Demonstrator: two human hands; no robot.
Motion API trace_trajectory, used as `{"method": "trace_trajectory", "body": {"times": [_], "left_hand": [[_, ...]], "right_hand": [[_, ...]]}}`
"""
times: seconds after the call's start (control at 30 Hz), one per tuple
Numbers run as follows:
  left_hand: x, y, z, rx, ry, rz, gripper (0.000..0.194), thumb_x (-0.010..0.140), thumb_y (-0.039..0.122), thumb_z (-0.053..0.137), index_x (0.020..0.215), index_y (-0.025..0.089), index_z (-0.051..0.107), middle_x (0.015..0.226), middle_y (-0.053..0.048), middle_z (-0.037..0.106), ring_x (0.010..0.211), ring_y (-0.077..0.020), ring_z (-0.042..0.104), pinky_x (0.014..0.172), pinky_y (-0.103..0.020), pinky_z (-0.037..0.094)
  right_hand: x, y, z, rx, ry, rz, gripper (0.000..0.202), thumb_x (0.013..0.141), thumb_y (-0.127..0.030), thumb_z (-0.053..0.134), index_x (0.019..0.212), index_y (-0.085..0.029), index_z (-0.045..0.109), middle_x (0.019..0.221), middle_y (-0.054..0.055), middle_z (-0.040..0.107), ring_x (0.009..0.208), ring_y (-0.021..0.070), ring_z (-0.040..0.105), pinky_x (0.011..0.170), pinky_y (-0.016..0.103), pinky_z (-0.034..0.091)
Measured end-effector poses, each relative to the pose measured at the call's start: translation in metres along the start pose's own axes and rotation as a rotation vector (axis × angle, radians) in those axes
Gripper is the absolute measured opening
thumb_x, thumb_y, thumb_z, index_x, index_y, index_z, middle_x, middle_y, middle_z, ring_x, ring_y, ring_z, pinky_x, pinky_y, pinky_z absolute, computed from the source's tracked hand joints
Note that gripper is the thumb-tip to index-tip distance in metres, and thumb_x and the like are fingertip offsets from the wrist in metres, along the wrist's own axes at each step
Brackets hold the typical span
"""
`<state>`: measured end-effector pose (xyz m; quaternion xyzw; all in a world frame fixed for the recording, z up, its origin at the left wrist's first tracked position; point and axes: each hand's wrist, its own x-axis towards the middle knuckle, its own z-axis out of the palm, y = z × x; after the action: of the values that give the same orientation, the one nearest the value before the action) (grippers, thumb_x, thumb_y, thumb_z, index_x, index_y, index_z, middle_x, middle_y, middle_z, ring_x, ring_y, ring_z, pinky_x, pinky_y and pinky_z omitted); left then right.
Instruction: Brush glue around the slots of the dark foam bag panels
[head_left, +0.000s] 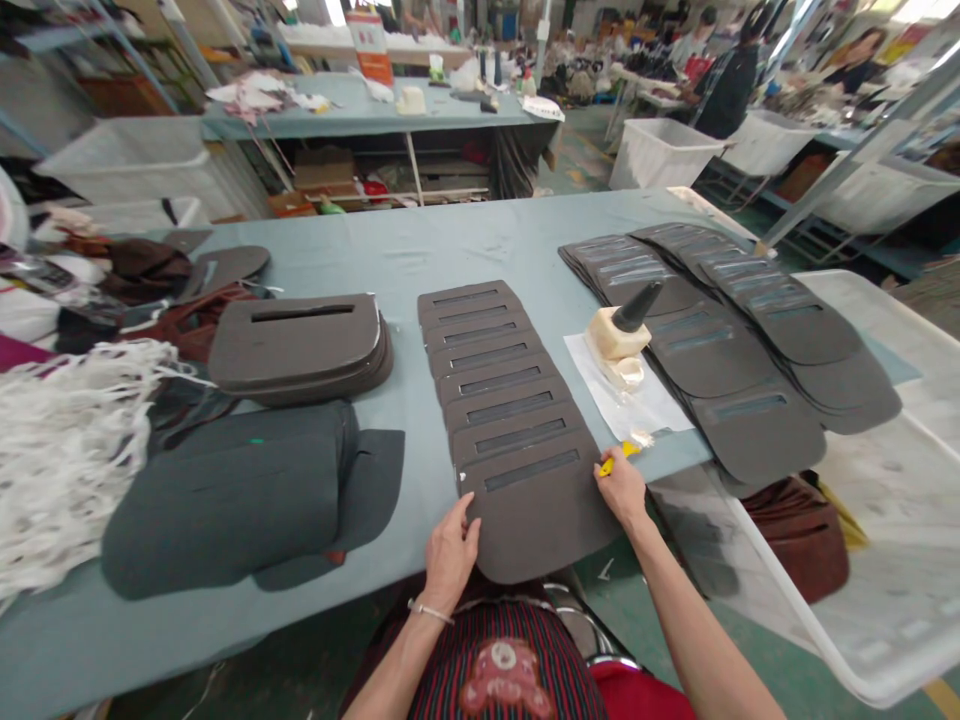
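Note:
In front of me an overlapping row of dark grey-brown panels (540,515) lies on the table, each showing a dark rectangular strip. The nearest panel overhangs the front edge. My left hand (452,550) touches its left edge, fingers stretched and thumb apart. On the right side of the row, my right hand (621,487) is closed around a small yellow-handled brush (616,459), its bristles coated in something pale. Beyond the brush, a cream block-shaped container (616,335) with a black nozzle-like top rests on a white sheet (664,405).
More panels (739,350) lie fanned out at the right. A stack of slotted panels (296,345) and a dark folded bundle (232,500) are at the left, beside white netted material (75,450). A white bin (885,600) stands by the table's right side. People work in the background.

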<state>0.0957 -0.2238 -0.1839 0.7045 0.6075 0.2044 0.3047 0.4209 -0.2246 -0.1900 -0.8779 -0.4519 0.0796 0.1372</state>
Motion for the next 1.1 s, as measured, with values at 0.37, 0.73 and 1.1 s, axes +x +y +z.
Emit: {"method": "trace_trajectory", "body": {"times": [0.37,0.73,1.1], "left_hand": [[0.000,-0.001,0.005,0.067,0.013,0.021,0.043,0.087,0.033,0.042,0.127,0.019,0.049,0.073,0.000,0.056,0.066,-0.0149,0.055,0.066,-0.029,0.044],[0.000,-0.001,0.005,0.291,0.152,0.215,0.039,0.088,0.030,0.041,0.124,0.017,0.052,0.104,-0.010,0.054,0.094,-0.0211,0.054,0.084,-0.036,0.047],[-0.003,0.010,0.002,0.470,0.146,0.284,0.036,0.087,0.020,0.039,0.119,0.019,0.057,0.121,-0.009,0.058,0.111,-0.0234,0.049,0.085,-0.037,0.045]], "right_hand": [[-0.001,0.002,-0.002,0.044,0.015,-0.035,0.013,0.082,-0.021,0.060,0.093,-0.019,0.052,0.072,-0.001,0.053,0.062,0.0113,0.044,0.056,0.023,0.020],[-0.008,0.005,0.007,-0.002,0.137,-0.152,0.015,0.083,-0.019,0.057,0.097,-0.019,0.050,0.090,0.005,0.053,0.078,0.0172,0.047,0.062,0.025,0.030],[-0.007,0.004,0.001,0.013,0.176,-0.324,0.015,0.080,-0.007,0.048,0.089,-0.019,0.053,0.088,0.007,0.053,0.087,0.0215,0.047,0.072,0.030,0.036]]}}
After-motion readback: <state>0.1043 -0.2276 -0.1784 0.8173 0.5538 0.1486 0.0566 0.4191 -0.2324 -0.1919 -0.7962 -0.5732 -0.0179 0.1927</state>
